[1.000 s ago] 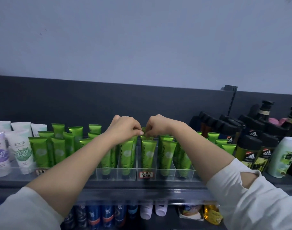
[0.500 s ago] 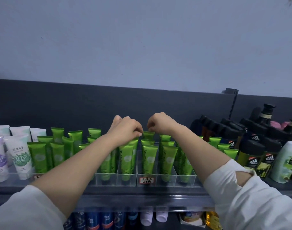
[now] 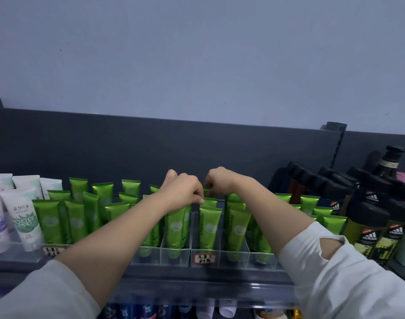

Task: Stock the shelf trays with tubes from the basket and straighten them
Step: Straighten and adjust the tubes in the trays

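Green tubes [image 3: 207, 229] stand cap-down in rows inside clear shelf trays [image 3: 233, 255] on the top shelf. My left hand [image 3: 183, 192] rests over the tube tops in the tray left of centre, fingers pinched on the upper edge of a green tube [image 3: 177, 224]. My right hand [image 3: 217, 180] is just to its right, fingers curled on the top edge of a tube further back in the middle tray; that tube is mostly hidden. The basket is out of view.
White and purple tubes [image 3: 24, 217] stand at the left end of the shelf. Dark bottles [image 3: 372, 217] crowd the right end. A dark back panel [image 3: 150, 141] rises behind the trays. More bottles [image 3: 148, 311] show on the lower shelf.
Both hands have stayed on the tube tops at the middle trays, shifting slightly back and apart. The view has tilted a little, so the shelf sits lower in the frame.
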